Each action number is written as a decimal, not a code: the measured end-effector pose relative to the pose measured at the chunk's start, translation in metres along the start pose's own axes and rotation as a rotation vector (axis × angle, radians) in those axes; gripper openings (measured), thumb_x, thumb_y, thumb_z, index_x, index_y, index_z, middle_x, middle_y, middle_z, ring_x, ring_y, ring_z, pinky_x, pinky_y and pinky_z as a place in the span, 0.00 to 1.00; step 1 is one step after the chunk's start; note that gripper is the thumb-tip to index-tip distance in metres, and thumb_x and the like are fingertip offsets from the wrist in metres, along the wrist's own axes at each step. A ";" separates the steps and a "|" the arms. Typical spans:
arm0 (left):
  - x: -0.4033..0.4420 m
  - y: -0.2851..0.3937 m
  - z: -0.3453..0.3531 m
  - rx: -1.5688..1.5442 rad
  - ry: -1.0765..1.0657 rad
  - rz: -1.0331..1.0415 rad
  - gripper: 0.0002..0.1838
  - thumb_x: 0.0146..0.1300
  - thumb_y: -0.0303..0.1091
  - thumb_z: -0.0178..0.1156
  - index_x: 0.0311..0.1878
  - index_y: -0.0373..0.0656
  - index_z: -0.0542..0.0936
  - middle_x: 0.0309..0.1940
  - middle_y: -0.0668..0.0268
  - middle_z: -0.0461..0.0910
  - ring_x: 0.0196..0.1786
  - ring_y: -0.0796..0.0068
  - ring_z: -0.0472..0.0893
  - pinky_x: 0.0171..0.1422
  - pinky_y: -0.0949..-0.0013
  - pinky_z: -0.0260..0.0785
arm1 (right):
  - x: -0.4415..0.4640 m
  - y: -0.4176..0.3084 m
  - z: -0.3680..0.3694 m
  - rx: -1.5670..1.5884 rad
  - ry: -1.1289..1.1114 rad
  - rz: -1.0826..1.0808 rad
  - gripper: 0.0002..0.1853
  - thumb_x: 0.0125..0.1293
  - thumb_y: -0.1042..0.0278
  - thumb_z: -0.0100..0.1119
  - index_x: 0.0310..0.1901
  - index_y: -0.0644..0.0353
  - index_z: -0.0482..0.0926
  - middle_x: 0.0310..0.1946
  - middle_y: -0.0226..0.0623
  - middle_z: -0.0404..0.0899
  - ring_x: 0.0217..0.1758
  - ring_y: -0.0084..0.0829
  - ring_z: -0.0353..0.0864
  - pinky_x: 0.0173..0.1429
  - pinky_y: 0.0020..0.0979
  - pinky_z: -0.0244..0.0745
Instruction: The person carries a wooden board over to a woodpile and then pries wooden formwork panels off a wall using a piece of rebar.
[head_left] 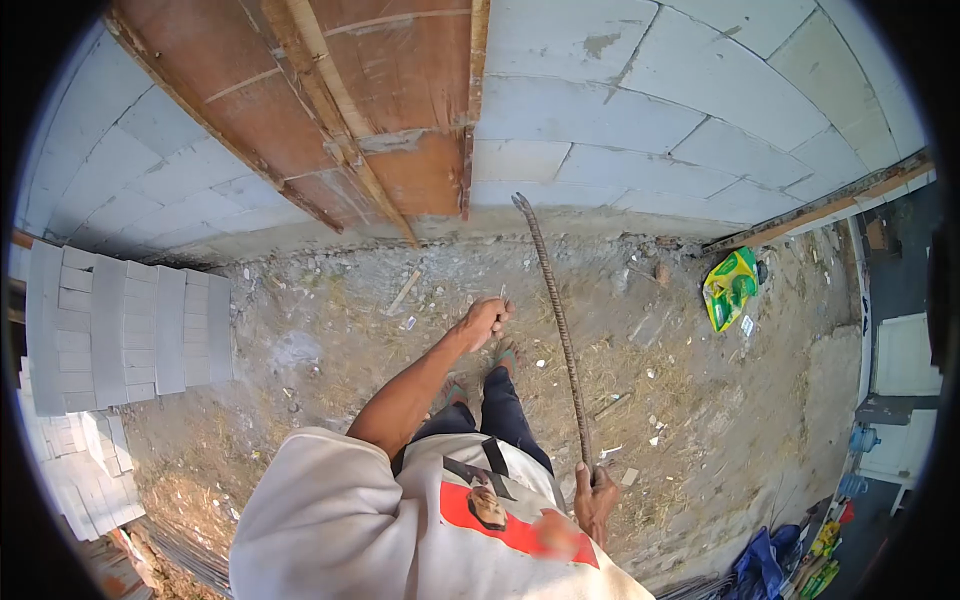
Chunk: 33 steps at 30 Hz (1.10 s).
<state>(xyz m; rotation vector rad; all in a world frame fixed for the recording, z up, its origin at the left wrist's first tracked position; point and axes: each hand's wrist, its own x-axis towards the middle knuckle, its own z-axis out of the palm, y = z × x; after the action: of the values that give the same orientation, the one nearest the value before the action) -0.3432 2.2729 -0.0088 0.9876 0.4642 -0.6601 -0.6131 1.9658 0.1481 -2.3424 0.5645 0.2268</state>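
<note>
My left hand (487,322) is closed in front of my body, and a tiny thin thing shows at its fingertips, too small to name. To the right and lower down, my right hand (597,497) grips the near end of a long ribbed metal bar (560,325). The bar slants up and slightly left, away from me, and its far end is bent into a small hook near the foot of the block wall (620,120). My left hand does not touch the bar.
Wooden panels (415,175) lean on the wall ahead. Grey blocks (140,330) are stacked at the left. A green and yellow bag (731,289) lies on the littered dirt ground (680,400) at the right. Blue cloth (765,565) lies at the lower right.
</note>
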 end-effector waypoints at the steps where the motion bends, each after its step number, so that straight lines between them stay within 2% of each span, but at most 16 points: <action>1: 0.003 -0.003 0.007 -0.008 -0.052 -0.055 0.15 0.76 0.46 0.55 0.50 0.43 0.77 0.27 0.79 0.67 0.26 0.83 0.64 0.36 0.70 0.61 | -0.006 0.001 0.001 0.006 0.002 0.010 0.27 0.72 0.49 0.65 0.27 0.67 0.76 0.16 0.43 0.68 0.22 0.28 0.64 0.28 0.42 0.65; 5: -0.006 -0.014 0.064 -0.099 -0.106 -0.130 0.22 0.78 0.54 0.55 0.52 0.42 0.79 0.24 0.81 0.62 0.25 0.84 0.61 0.36 0.70 0.57 | -0.027 0.004 0.003 -0.095 -0.011 0.048 0.24 0.71 0.52 0.67 0.28 0.68 0.78 0.17 0.50 0.73 0.20 0.37 0.70 0.29 0.43 0.68; 7: -0.001 -0.035 0.082 -0.258 0.000 -0.130 0.28 0.77 0.62 0.56 0.52 0.42 0.81 0.22 0.82 0.58 0.25 0.83 0.59 0.36 0.69 0.56 | -0.032 0.006 0.005 -0.118 -0.028 0.075 0.24 0.70 0.52 0.67 0.28 0.68 0.78 0.18 0.52 0.75 0.20 0.40 0.73 0.29 0.43 0.69; 10: 0.006 -0.054 0.093 -0.388 0.066 -0.100 0.30 0.76 0.65 0.55 0.51 0.43 0.83 0.21 0.81 0.58 0.24 0.82 0.58 0.36 0.70 0.55 | -0.031 0.012 0.005 -0.113 -0.007 0.085 0.22 0.70 0.53 0.67 0.29 0.67 0.79 0.20 0.52 0.76 0.21 0.44 0.78 0.30 0.44 0.71; 11: 0.009 -0.056 0.097 -0.428 0.119 -0.115 0.30 0.77 0.64 0.54 0.53 0.43 0.83 0.21 0.80 0.60 0.24 0.81 0.59 0.37 0.68 0.58 | -0.027 0.013 0.002 -0.112 -0.029 0.073 0.21 0.70 0.54 0.67 0.31 0.67 0.79 0.21 0.53 0.78 0.23 0.46 0.80 0.31 0.44 0.72; 16: 0.042 -0.031 0.108 -0.360 0.212 -0.035 0.32 0.77 0.65 0.54 0.55 0.41 0.83 0.24 0.77 0.65 0.26 0.80 0.64 0.38 0.67 0.63 | 0.023 -0.017 -0.020 -0.094 -0.189 0.053 0.19 0.70 0.54 0.67 0.41 0.68 0.81 0.26 0.53 0.83 0.27 0.49 0.83 0.35 0.45 0.76; 18: 0.061 -0.010 0.110 -0.298 0.267 -0.006 0.33 0.76 0.65 0.54 0.55 0.40 0.83 0.25 0.77 0.67 0.27 0.80 0.66 0.38 0.67 0.64 | 0.053 -0.031 -0.028 0.031 -0.266 0.096 0.22 0.73 0.54 0.64 0.49 0.70 0.82 0.36 0.58 0.87 0.38 0.51 0.88 0.45 0.44 0.81; 19: 0.070 -0.002 0.110 -0.211 0.268 0.047 0.33 0.76 0.65 0.55 0.55 0.40 0.83 0.26 0.77 0.68 0.27 0.80 0.66 0.37 0.68 0.63 | 0.069 -0.026 -0.029 0.033 -0.275 0.094 0.22 0.73 0.54 0.64 0.49 0.70 0.82 0.36 0.58 0.87 0.38 0.51 0.88 0.45 0.44 0.81; 21: 0.078 0.024 0.115 -0.080 0.271 0.109 0.32 0.76 0.64 0.56 0.56 0.39 0.83 0.26 0.78 0.67 0.28 0.82 0.66 0.34 0.71 0.60 | 0.103 -0.016 -0.024 0.126 -0.244 -0.038 0.24 0.76 0.54 0.60 0.56 0.71 0.82 0.44 0.62 0.87 0.49 0.52 0.90 0.54 0.43 0.81; 22: 0.085 0.034 0.115 -0.069 0.283 0.104 0.32 0.76 0.64 0.56 0.56 0.39 0.83 0.26 0.78 0.67 0.28 0.82 0.66 0.34 0.71 0.60 | 0.118 -0.015 -0.028 0.138 -0.254 -0.032 0.24 0.76 0.54 0.60 0.56 0.71 0.82 0.44 0.62 0.87 0.49 0.52 0.90 0.54 0.43 0.81; 24: 0.099 0.048 0.115 0.011 0.250 0.108 0.32 0.75 0.64 0.57 0.55 0.38 0.83 0.25 0.79 0.65 0.26 0.84 0.63 0.32 0.73 0.58 | 0.149 -0.011 -0.036 0.130 -0.279 -0.085 0.22 0.77 0.55 0.60 0.57 0.69 0.82 0.32 0.48 0.86 0.35 0.31 0.84 0.43 0.38 0.80; 25: 0.105 0.053 0.117 0.017 0.262 0.098 0.32 0.75 0.64 0.57 0.55 0.38 0.83 0.25 0.79 0.65 0.26 0.84 0.63 0.32 0.73 0.58 | 0.162 -0.014 -0.042 0.142 -0.273 -0.105 0.20 0.78 0.57 0.60 0.56 0.69 0.83 0.32 0.48 0.86 0.35 0.29 0.83 0.43 0.37 0.79; 28: 0.124 0.067 0.114 -0.005 0.287 0.108 0.32 0.75 0.63 0.59 0.53 0.37 0.83 0.24 0.80 0.63 0.24 0.84 0.61 0.30 0.74 0.56 | 0.204 -0.023 -0.052 0.128 -0.319 -0.161 0.19 0.78 0.59 0.61 0.55 0.69 0.82 0.32 0.50 0.85 0.33 0.33 0.84 0.42 0.37 0.80; 30: 0.132 0.078 0.103 -0.009 0.402 0.213 0.30 0.76 0.61 0.59 0.51 0.37 0.84 0.22 0.81 0.60 0.22 0.85 0.58 0.28 0.75 0.54 | 0.226 -0.027 -0.035 0.091 -0.297 -0.230 0.18 0.78 0.61 0.61 0.54 0.70 0.82 0.33 0.54 0.86 0.32 0.37 0.85 0.41 0.38 0.80; 32: 0.127 0.088 0.083 0.059 0.449 0.220 0.29 0.77 0.60 0.58 0.50 0.37 0.85 0.21 0.82 0.59 0.22 0.86 0.58 0.28 0.74 0.54 | 0.252 -0.057 -0.020 0.032 -0.499 -0.197 0.16 0.77 0.63 0.62 0.54 0.70 0.82 0.35 0.57 0.86 0.35 0.44 0.88 0.41 0.40 0.81; 33: 0.129 0.093 0.078 0.131 0.490 0.240 0.28 0.77 0.59 0.58 0.49 0.38 0.85 0.20 0.82 0.58 0.22 0.86 0.58 0.28 0.74 0.54 | 0.252 -0.042 -0.011 0.138 -0.437 -0.287 0.17 0.75 0.64 0.63 0.55 0.72 0.82 0.37 0.61 0.86 0.39 0.49 0.91 0.41 0.40 0.82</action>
<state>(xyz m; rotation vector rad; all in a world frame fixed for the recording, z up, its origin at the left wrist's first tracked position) -0.1807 2.2027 0.0033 1.3120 0.7233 -0.2275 -0.3696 1.9017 0.1026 -2.1171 0.0295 0.5288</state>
